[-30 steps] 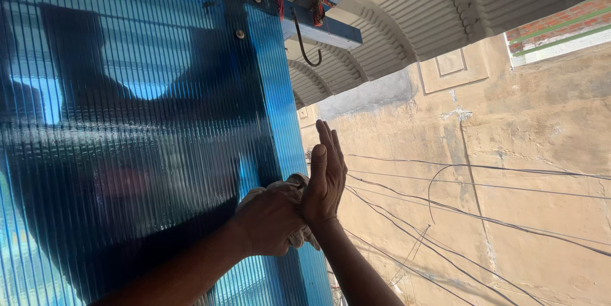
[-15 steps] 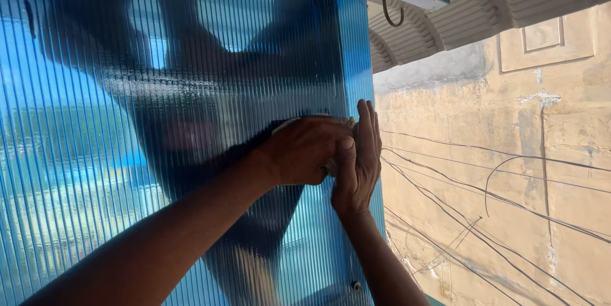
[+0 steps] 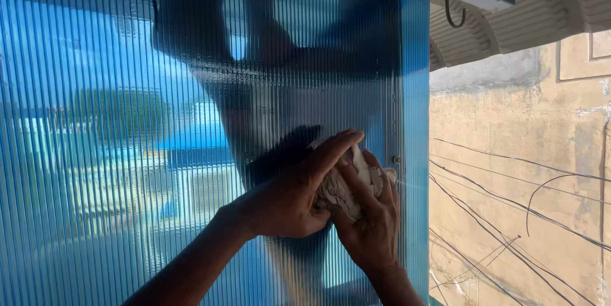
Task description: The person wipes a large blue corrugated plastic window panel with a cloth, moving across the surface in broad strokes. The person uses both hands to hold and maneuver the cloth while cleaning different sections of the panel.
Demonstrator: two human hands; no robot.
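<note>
Pressing white cloth (image 3: 353, 182) against ribbed blue panel (image 3: 114, 153)

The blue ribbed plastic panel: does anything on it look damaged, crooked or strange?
Nothing stands out. The blue ribbed translucent plastic panel shows no crack or bend, and its ribs run straight and vertical. Both hands, left and right, press a crumpled whitish cloth against it near its right edge. Dark patches are only reflections.
</note>
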